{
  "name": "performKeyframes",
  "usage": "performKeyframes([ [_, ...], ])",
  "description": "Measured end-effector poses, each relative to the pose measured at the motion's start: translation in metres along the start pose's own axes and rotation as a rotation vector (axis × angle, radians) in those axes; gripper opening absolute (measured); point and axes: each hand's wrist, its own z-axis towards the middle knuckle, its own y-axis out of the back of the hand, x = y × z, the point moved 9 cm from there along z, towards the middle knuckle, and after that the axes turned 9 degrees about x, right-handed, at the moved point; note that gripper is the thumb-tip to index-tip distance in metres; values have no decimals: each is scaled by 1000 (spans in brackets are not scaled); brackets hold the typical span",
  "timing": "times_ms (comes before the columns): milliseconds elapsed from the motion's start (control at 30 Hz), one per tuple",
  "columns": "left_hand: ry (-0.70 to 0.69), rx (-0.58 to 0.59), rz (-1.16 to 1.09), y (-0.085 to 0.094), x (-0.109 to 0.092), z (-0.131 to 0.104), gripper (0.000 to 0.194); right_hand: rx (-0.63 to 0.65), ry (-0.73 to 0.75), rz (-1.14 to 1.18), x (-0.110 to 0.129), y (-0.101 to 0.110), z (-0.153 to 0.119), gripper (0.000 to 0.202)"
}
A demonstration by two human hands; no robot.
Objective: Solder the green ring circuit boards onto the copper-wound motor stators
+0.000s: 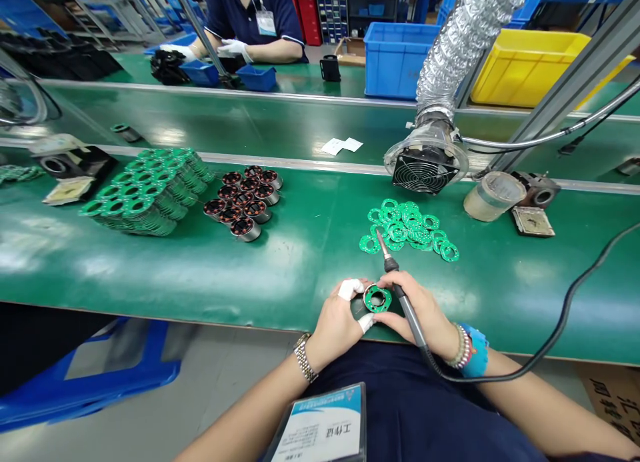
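Observation:
Near the table's front edge, my left hand (336, 323), with white covers on its thumb and a finger, grips a metal-sided stator topped by a ring-shaped green circuit board (385, 306). My right hand (431, 321) holds a soldering iron (411, 319), its tip pointing away over the loose boards. The right thumb and fingertips also touch the far side of the board and stator. Beyond the hands lies a scattered pile of green ring boards (411, 230). Several wound metal stators (245, 229) stand in a group to the left.
Stacked green board panels (150, 192) are at left. A fume fan (423, 172) hangs from a silver duct. At right are a taped roll (494, 197) and an iron stand (534, 221). The iron's cord (560, 315) crosses my right forearm. Across the bench sits a person (255, 29) wearing white gloves.

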Motion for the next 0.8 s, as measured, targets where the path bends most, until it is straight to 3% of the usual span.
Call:
performKeyframes([
  [200,2,-4,-4,0,1,1,38,15,-23,178,-15,0,2,51],
  [800,-14,-48,88,0,2,-1,45,-69,-93,243,-22,-6,-2,52],
])
